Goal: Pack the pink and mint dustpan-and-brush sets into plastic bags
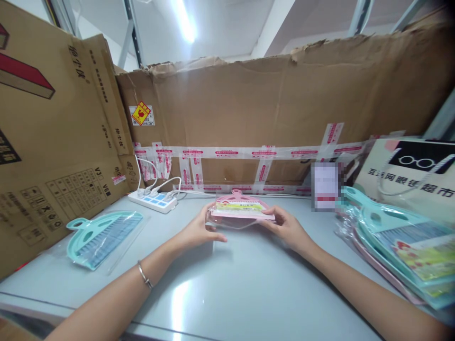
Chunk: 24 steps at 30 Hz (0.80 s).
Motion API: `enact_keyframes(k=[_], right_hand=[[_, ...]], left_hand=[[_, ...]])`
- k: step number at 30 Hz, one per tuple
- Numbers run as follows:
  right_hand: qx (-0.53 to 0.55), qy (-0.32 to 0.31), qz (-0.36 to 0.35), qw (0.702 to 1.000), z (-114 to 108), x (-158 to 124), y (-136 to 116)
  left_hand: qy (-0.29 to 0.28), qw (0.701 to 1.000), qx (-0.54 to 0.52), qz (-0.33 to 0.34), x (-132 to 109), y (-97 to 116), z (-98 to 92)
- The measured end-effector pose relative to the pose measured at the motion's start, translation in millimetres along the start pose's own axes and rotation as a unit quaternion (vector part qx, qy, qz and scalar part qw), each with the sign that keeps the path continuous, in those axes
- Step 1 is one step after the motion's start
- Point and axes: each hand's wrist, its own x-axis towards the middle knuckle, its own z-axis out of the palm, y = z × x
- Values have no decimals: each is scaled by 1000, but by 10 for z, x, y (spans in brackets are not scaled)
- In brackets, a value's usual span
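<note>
A pink dustpan-and-brush set (241,207) in a clear plastic bag, with a green and yellow printed card, is held just above the table between my two hands. My left hand (197,233) is at its left end, fingers curled against the bag and partly hidden, thumb stretched out below it. On the right edge, the thumb and fingers of my right hand (284,228) pinch the package. Another bagged set, a turquoise dustpan and brush (103,239), lies to the left. Several more bagged turquoise and pink sets (398,237) are stacked at the right.
A white power strip (152,201) with plugged-in cables sits at the back left of the pale table (245,293). Large cardboard boxes stand at the left (64,128) and along the back (227,104). A paper carrier bag (369,166) and a blurred upright rectangle (325,184) stand at right.
</note>
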Motion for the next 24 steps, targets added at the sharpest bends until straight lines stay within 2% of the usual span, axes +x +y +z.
enact_keyframes(k=[4,6,9,12,17,24], right_hand=[[-17,39,-49,998,-6,-46,-113],[11,60,-51,997,15,-77,-190],[47,86,-51,994,56,-109,-275],[82,104,-57,990,87,-108,-305],[211,69,-18,975,101,-78,-279],[231,67,-1,971,100,-68,-258]], left_hand=[[123,988,59,73,0,23,23],[155,981,63,100,0,44,38],[158,979,30,123,5,44,65],[151,982,-2,118,15,6,95],[139,987,-6,82,33,-50,123],[130,988,-8,77,48,-65,120]])
